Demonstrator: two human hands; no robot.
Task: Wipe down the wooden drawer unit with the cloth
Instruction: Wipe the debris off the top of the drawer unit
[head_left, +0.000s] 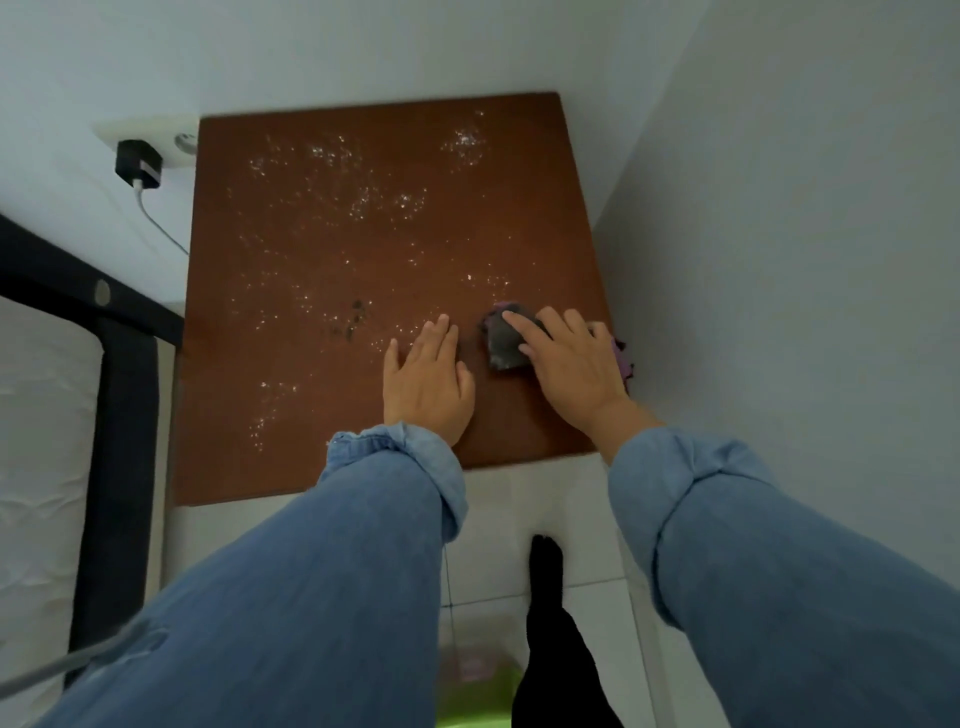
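**Cloth pressed on the wet top of the drawer unit**

The wooden drawer unit (363, 249) is seen from above, so only its brown top is shown; it is set into a corner between two pale walls. Many small shining droplets (332, 208) are spread over this top, and a few dark marks (356, 317) lie near its middle. The cloth (503, 343), dark grey with a purple part, is found at the front right of the top, close to the right edge. It is pressed down by the right hand (566, 364), whose fingers are laid straight over it; nothing is clamped in this grip. The left hand (426, 384) is rested flat on the wood just beside the cloth, with its fingers straight and held close together. Both arms are covered by rolled blue denim sleeves (395, 467).

On the left wall a black charger (137, 163) with a white cable is plugged into a socket. A dark bed frame (119, 364) with a white mattress is seen at the left. Below, a white tiled floor (498, 499) is visible.
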